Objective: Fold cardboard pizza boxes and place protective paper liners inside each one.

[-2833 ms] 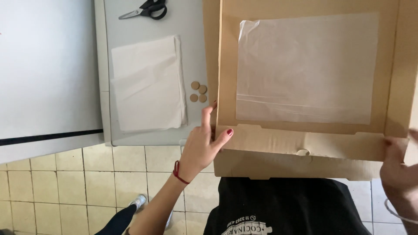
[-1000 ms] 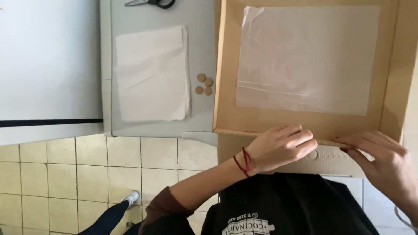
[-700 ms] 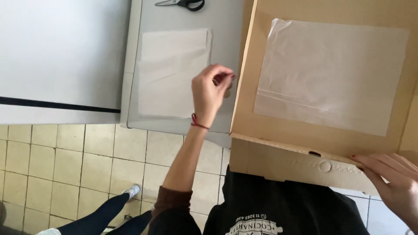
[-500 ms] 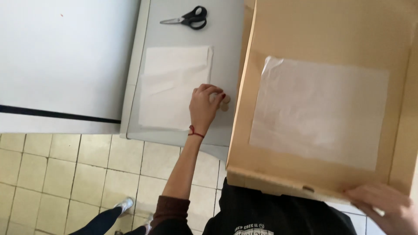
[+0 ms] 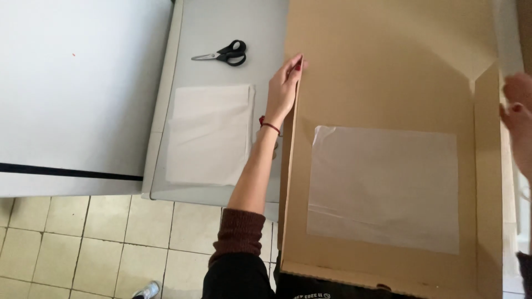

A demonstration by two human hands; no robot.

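Tabletop [image 5: 221, 33] grey, beside white surface on far left. Paper [image 5: 209, 134] lies flat on it, scissors [image 5: 223, 53] beyond, blades shut. Your left hand [image 5: 284, 88] lies flat against box [image 5: 388, 77] left wall, fingers [image 5: 293, 63] straight and pressed together, tips at wall's top edge; red band at wrist. Box open, brown cardboard, spans tabletop's right part, near edge past tabletop rim toward you. Clear sheet [image 5: 383, 187] lies on box floor. Your right hand [image 5: 518, 111] at frame edge, just outside box right wall, blurred; can't tell finger state.
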